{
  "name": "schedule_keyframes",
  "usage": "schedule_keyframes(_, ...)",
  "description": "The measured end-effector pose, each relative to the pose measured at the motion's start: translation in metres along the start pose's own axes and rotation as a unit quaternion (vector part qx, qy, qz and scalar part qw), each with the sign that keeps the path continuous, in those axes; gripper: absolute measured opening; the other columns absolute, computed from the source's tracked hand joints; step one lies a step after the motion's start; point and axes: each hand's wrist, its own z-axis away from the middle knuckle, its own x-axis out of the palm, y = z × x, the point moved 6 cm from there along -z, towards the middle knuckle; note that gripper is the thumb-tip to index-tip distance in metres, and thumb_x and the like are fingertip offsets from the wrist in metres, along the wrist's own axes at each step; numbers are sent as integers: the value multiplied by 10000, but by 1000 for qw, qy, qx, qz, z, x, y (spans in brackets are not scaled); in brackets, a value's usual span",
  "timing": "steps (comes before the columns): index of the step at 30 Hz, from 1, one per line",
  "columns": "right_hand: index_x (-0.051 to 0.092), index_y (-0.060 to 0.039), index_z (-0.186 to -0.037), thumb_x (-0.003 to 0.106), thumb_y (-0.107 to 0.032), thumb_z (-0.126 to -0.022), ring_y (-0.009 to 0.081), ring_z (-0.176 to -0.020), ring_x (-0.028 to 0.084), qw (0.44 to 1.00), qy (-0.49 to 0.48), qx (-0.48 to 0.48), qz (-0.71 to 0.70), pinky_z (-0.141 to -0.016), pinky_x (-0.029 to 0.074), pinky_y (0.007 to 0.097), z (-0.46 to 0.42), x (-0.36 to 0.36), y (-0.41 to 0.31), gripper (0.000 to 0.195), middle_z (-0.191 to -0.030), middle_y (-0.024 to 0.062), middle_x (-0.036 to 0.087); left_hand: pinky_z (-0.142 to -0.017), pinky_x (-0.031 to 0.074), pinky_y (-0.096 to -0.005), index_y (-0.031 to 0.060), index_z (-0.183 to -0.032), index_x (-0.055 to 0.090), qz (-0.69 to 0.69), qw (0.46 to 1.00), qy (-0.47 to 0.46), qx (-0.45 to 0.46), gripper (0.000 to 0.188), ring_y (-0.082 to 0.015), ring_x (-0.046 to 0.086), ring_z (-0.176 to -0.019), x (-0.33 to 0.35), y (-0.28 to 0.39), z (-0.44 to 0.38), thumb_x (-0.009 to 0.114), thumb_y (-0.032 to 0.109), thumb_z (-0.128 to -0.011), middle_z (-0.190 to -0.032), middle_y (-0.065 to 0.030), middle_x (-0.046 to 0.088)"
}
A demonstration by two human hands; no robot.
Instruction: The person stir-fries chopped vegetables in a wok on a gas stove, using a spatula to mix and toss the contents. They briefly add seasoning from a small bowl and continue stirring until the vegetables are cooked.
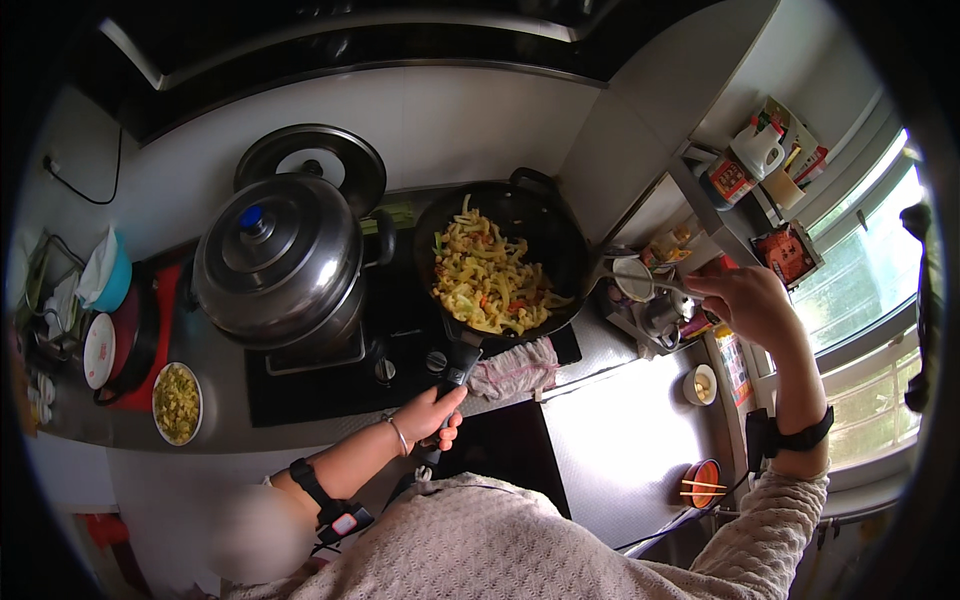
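Note:
A dark wok [555,225] stands on the right of the gas cooktop [300,397], with chopped cauliflower and small red pieces [495,277] lying in it. My left hand [433,420] is closed around the wok's black handle [459,369]. My right hand [739,300], raised right of the wok, grips a metal utensil [660,282]; its shaft reaches toward the wok's right rim, and I cannot tell what its far end is like. A folded striped cloth [517,369] lies just in front of the wok.
A lidded steel pot [281,262] fills the left burner, a wok lid [367,161] behind it. A bowl of chopped food [178,403] sits left. At right are a small white bowl [700,385], an orange bowl with chopsticks [703,474], a kettle [666,311] and a shelf with bottles [739,165].

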Motion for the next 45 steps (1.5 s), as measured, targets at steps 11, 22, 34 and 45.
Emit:
schedule_keyframes(11,558,-281,-1219,550,-297,-875,291,-682,619,994,-22,93,-59,-610,471,407,-45,65,-37,344,-715,122,622,-420,404,-249,128,-902,383,-10,1000,5,-4,295,-70,412,-474,5,4,1,505,394,-935,-679,7,448)
schedule_keyframes(22,515,-214,-1275,485,-351,-919,349,-841,618,957,-187,45,-216,-768,479,425,-22,72,-79,383,-885,180,648,-430,394,-254,138,-940,387,15,1000,-8,4,278,-69,416,-492,2,-4,-5,518,384,-932,-694,6,448)
schedule_keyframes(34,479,-180,-1321,471,-364,-943,193,-732,618,900,-259,41,-348,-713,490,324,-17,52,-59,421,-843,109,634,-433,393,-249,142,-942,377,16,1000,-4,9,284,-64,413,-491,4,-4,-2,517,389,-931,-690,10,450)
schedule_keyframes(45,513,-160,-1300,525,-302,-934,92,-547,479,898,-55,113,-421,-542,446,271,-53,137,-57,393,-647,20,532,-423,398,-250,142,-934,374,13,1000,-5,12,276,-68,420,-486,9,-2,-3,514,380,-933,-701,7,453)
